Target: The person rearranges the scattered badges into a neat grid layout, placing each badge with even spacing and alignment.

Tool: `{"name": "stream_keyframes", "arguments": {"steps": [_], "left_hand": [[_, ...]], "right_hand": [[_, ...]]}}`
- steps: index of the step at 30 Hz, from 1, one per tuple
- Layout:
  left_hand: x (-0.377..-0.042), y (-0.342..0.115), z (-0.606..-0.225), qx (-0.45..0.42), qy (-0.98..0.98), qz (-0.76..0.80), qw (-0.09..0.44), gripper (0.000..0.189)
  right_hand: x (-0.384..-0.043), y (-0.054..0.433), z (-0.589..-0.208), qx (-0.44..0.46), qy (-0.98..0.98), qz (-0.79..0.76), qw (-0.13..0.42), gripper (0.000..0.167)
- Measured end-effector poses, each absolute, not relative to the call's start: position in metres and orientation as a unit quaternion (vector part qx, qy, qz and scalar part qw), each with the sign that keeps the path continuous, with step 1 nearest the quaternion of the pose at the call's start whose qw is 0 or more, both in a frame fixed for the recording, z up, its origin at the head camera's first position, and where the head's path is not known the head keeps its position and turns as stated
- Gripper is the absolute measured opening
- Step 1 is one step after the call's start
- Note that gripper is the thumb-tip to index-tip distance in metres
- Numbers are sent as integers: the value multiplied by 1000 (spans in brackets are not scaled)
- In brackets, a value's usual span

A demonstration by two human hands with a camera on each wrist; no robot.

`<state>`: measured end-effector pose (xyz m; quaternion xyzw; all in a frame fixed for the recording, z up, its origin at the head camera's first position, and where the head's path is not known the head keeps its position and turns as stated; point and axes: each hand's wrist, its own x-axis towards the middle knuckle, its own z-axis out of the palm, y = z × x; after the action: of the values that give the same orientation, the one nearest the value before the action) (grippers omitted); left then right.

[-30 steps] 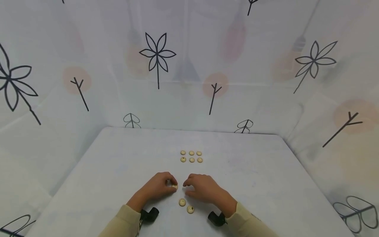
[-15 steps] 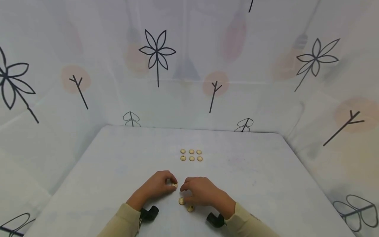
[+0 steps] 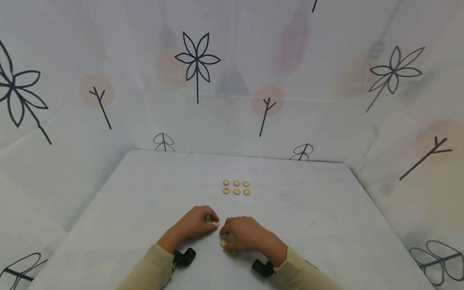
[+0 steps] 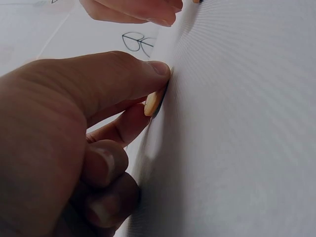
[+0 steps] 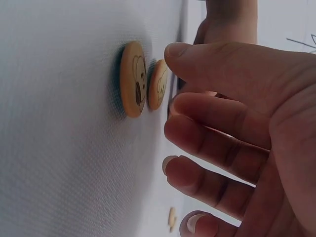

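Note:
My left hand (image 3: 193, 223) pinches a small round wooden disc (image 3: 215, 223) between thumb and index finger. In the left wrist view the disc (image 4: 154, 102) stands tilted at the tabletop, partly behind the thumb. Just to its right, my right hand (image 3: 250, 234) hovers low with loosely bent, spread fingers, holding nothing. Below its thumb lie two more discs, one (image 3: 224, 243) at the thumb tip and another (image 3: 235, 253) mostly hidden. From the right wrist, the nearer disc (image 5: 133, 81) shows a drawn animal face; the farther disc (image 5: 159, 86) bears another, close to the thumb.
Farther back on the white table (image 3: 290, 209), several similar discs (image 3: 237, 183) lie in two short rows. A patterned white cloth (image 3: 232, 121) hangs behind the table and along its sides. Each wrist carries a black camera (image 3: 263, 268).
My right hand has shifted slightly left and toward me, its thumb now over the two near discs. The left hand keeps its pinch on the disc. The head view has tilted a little.

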<state>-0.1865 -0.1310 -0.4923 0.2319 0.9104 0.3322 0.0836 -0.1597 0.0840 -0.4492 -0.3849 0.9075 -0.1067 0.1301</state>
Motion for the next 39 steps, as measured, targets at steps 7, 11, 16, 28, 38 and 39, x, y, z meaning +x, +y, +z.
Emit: {"name": "stream_keyframes", "arguments": {"steps": [7,11,16,28,38,39], "left_hand": [[-187,-131,-492,229,909,336,89,11],[-186,-130,-492,225,910,336,88,11],[-186,-130,-492,222,910,338,90,11],[-185,-130,-493,230,912,330,82,11],[-185,-130,-492,233,911,331,83,10],[-185,-131,-492,234,911,331,83,10]], "right_hand": [[-158,82,-448,-388,904,-111,137,26],[-159,82,-450,-394,902,-107,138,24],[-159,82,-452,-406,899,-99,128,22],[-158,83,-451,-415,896,-105,119,18],[-160,84,-450,-401,900,-121,119,19],[-161,84,-450,-399,901,-122,120,19]]}}
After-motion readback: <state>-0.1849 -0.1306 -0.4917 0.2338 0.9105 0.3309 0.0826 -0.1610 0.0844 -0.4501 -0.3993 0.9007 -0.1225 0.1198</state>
